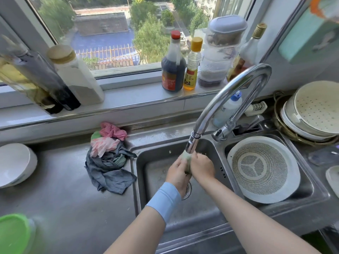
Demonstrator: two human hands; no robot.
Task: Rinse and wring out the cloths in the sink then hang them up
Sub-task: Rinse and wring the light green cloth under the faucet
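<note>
**Cloth (187, 162) bunched right under the tap (192, 143)**

Rolled-up greenish cloth sits over the left basin (142, 180) — long axis 12 to 6, left hand (177, 173) gripping from 9 o'clock, right hand (202, 168) from 3, both curled tight. Pile of cloths (108, 162) waits further out at 9.

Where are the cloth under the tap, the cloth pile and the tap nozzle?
cloth (187, 160): head view, on its greenish top part.
cloth pile (110, 167): head view, on the grey cloth near its middle.
nozzle (192, 144): head view, on its metal tip.
</note>
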